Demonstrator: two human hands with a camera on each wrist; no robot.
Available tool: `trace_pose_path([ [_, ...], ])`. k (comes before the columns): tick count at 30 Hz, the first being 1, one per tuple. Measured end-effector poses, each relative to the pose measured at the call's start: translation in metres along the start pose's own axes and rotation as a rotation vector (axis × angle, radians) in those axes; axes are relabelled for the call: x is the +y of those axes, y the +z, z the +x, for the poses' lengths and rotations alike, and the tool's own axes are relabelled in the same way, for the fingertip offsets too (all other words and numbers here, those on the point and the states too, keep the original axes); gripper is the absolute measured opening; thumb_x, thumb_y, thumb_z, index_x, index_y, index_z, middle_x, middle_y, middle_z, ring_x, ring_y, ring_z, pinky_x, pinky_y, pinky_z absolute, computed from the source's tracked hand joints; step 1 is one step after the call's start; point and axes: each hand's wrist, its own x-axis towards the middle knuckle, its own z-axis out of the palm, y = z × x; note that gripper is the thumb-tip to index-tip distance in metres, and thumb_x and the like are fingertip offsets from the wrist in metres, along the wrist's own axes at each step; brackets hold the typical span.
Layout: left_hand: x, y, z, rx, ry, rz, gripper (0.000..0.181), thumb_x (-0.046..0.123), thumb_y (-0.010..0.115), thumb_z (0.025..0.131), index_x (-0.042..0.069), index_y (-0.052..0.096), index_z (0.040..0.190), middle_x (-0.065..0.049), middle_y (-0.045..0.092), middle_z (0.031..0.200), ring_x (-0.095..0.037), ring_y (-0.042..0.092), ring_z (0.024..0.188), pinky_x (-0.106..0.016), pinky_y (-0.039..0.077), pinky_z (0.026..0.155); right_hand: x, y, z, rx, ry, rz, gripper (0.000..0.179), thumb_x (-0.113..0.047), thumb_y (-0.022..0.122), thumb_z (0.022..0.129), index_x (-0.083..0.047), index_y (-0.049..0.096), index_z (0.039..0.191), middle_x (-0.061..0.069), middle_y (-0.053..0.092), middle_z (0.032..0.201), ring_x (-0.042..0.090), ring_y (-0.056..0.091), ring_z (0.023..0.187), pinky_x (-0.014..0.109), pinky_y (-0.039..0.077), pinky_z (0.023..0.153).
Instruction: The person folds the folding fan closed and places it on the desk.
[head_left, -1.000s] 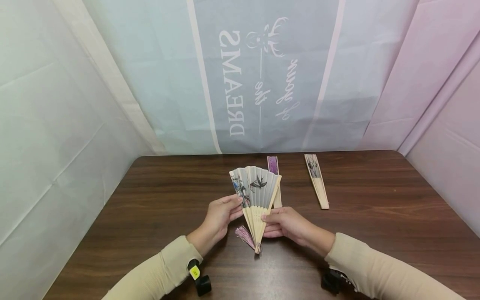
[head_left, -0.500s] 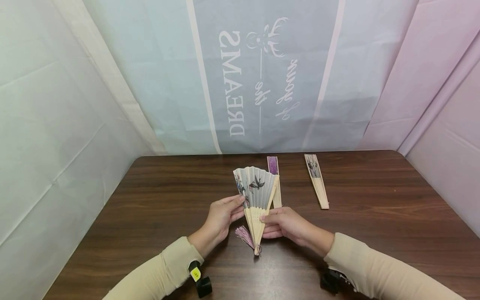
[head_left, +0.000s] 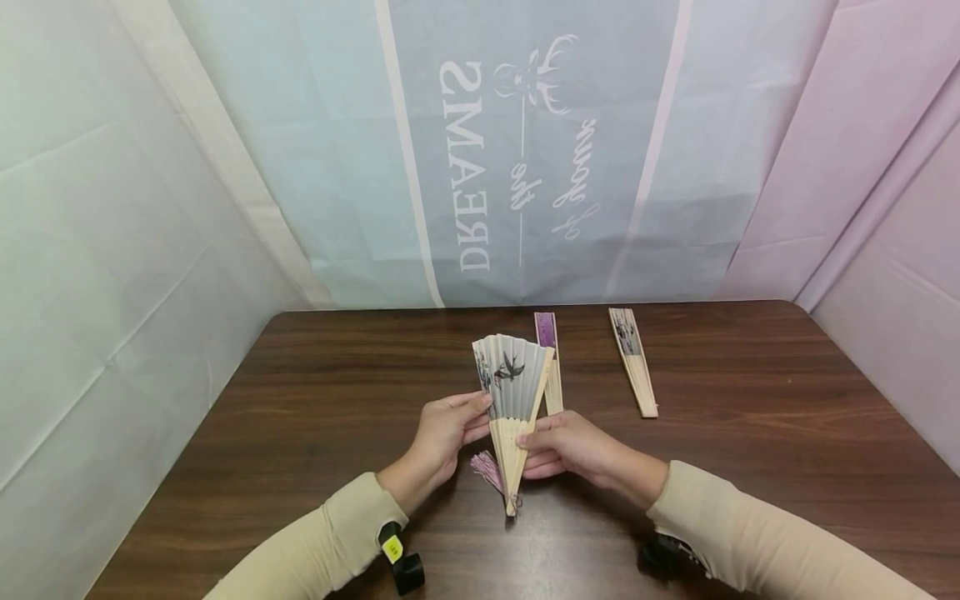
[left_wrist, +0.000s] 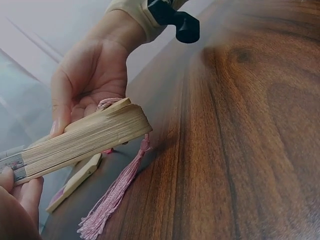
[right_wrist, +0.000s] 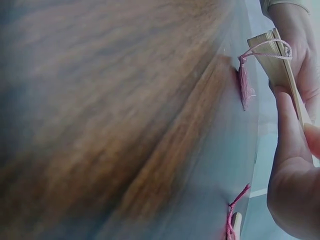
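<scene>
Between both hands is a partly spread folding fan (head_left: 517, 383) with grey cloth, a printed dark bird and pale wooden ribs. My left hand (head_left: 448, 429) pinches its left edge, thumb in front and fingers behind. On the other side my right hand (head_left: 566, 447) grips the lower ribs near the right edge, thumb on the front. A pink tassel (left_wrist: 115, 197) hangs by a cord from the fan's pivot end, which points toward me. In the right wrist view the ribs (right_wrist: 277, 67) show above the right fingers, with the cord looped beside them.
A closed fan with a purple cloth part (head_left: 546, 330) lies behind the held fan, partly hidden by it. Another closed fan (head_left: 636, 367) lies farther right on the brown wooden table (head_left: 337, 358). A printed cloth backdrop (head_left: 360, 208) rises behind the table's far edge.
The held fan has narrowed: its left edge has come inward with the left hand, and its right edge has shifted slightly left. The fans on the table have stayed put.
</scene>
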Motion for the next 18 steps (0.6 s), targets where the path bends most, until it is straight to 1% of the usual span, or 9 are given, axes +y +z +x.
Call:
trace_pose_path([
  [5, 0.0010, 0.0013, -0.0017, 0.002, 0.010, -0.003, 0.035, 0.004, 0.065, 0.094, -0.019, 0.060, 0.120, 0.002, 0.071, 0.077, -0.006, 0.066, 0.070, -0.024, 0.064, 0.074, 0.0000, 0.0006, -0.0001, 0.002, 0.001, 0.004, 0.025, -0.008, 0.058, 0.096, 0.012, 0.063, 0.112, 0.013, 0.077, 0.093, 0.016, 0.074, 0.081, 0.040, 0.064, 0.084],
  [8, 0.0016, 0.0021, -0.0031, 0.005, 0.019, -0.001, 0.035, 0.004, 0.066, 0.094, -0.019, 0.060, 0.120, 0.002, 0.072, 0.079, -0.007, 0.067, 0.072, -0.025, 0.064, 0.075, 0.0013, 0.0000, -0.0002, 0.008, 0.000, 0.007, 0.023, -0.008, 0.058, 0.096, 0.009, 0.064, 0.109, 0.011, 0.077, 0.090, 0.016, 0.074, 0.080, 0.039, 0.064, 0.083],
  [13, 0.0021, 0.0021, -0.0048, 0.009, 0.018, 0.036, 0.039, 0.010, 0.071, 0.091, -0.015, 0.063, 0.120, -0.005, 0.075, 0.090, -0.010, 0.070, 0.079, -0.028, 0.064, 0.079, 0.0020, 0.0012, -0.0009, 0.021, -0.007, 0.002, 0.022, -0.008, 0.059, 0.095, 0.009, 0.064, 0.108, 0.010, 0.076, 0.088, 0.015, 0.074, 0.079, 0.038, 0.065, 0.082],
  [18, 0.0034, 0.0028, -0.0061, 0.013, 0.011, 0.078, 0.041, 0.013, 0.074, 0.088, -0.012, 0.065, 0.119, -0.013, 0.076, 0.099, -0.014, 0.072, 0.083, -0.031, 0.064, 0.081, 0.0007, 0.0034, -0.0016, 0.033, -0.014, -0.018, 0.022, -0.007, 0.059, 0.095, 0.011, 0.065, 0.107, 0.011, 0.076, 0.087, 0.016, 0.074, 0.077, 0.040, 0.065, 0.081],
])
